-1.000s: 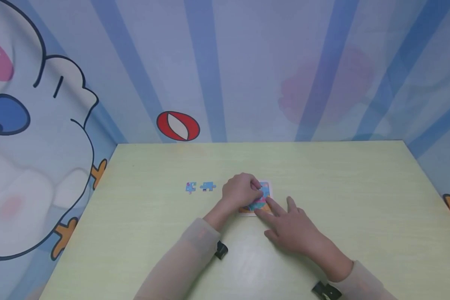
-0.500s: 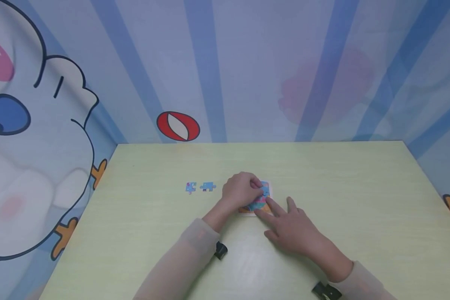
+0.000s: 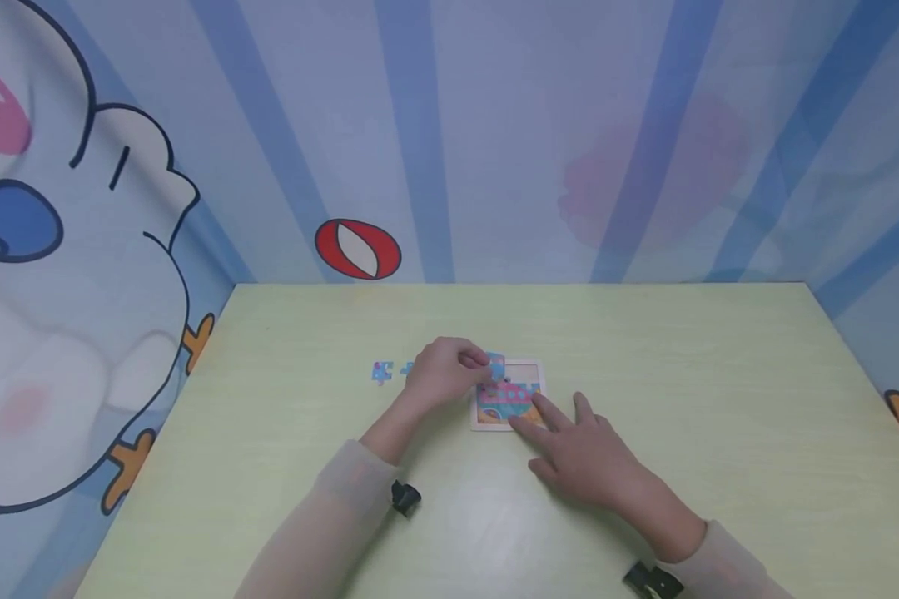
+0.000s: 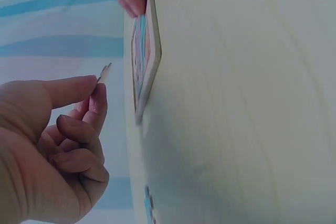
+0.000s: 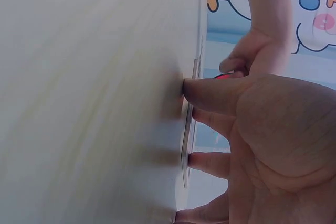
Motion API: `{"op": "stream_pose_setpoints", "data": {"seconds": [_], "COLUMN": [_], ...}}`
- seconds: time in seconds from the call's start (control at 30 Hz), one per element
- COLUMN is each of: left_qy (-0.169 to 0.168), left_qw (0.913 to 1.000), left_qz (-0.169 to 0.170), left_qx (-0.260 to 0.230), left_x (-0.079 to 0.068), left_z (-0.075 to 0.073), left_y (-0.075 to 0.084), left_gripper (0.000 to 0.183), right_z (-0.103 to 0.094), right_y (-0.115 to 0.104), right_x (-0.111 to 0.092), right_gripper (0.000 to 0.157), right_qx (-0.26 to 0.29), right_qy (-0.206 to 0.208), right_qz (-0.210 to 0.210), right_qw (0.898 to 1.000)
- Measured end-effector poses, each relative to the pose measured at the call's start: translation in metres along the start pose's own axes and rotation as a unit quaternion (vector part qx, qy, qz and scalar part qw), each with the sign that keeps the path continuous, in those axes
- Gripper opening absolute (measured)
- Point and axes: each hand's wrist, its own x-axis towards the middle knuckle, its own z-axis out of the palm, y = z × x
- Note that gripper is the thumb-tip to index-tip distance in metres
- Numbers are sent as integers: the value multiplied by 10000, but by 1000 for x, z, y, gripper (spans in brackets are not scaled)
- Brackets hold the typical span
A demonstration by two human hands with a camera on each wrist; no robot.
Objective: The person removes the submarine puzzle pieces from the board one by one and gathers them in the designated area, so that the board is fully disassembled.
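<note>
In the head view, my left hand (image 3: 445, 370) pinches a blue jigsaw piece (image 3: 498, 364) over the upper left of a small puzzle tray (image 3: 487, 428) with a pale rim. Seen from the left wrist, the jigsaw piece (image 4: 105, 72) sits between thumb and index finger, raised off the tray (image 4: 151, 80), with the other fingers curled. Pink, teal and orange pieces fill the tray's lower part; a bare strip shows at its upper right. My right hand (image 3: 588, 457) rests extended fingers on the tray's lower right, and its thumb touches the table in the right wrist view.
Left of the tray lie two loose jigsaw pieces: one (image 3: 382, 372) in full view, the other (image 3: 407, 368) partly hidden behind my left hand. The pale table (image 3: 682, 358) meets a blue striped cloth backdrop (image 3: 494, 166) at its far edge.
My left hand has moved left from the tray's upper right, carrying the blue jigsaw piece and uncovering more of the tray. My right hand has stayed in place.
</note>
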Motion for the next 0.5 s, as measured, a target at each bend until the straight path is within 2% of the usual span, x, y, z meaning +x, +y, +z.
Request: {"op": "stream_pose_setpoints", "data": {"seconds": [0.3,0.5], "left_qy": [220,266], "left_qw": [9983,9972], "left_qz": [-509,-689], "left_qx": [-203,-124], "left_x": [-5,-5], "left_z": [-32,-40], "left_y": [-25,-36], "left_gripper": [15,16], "right_z": [0,1], "right_y": [0,0], "right_x": [0,0], "right_gripper": [56,55], "right_qx": [13,21], "right_qy": [-67,-27], "right_qz": [15,-7], "right_qw": [10000,10000]}}
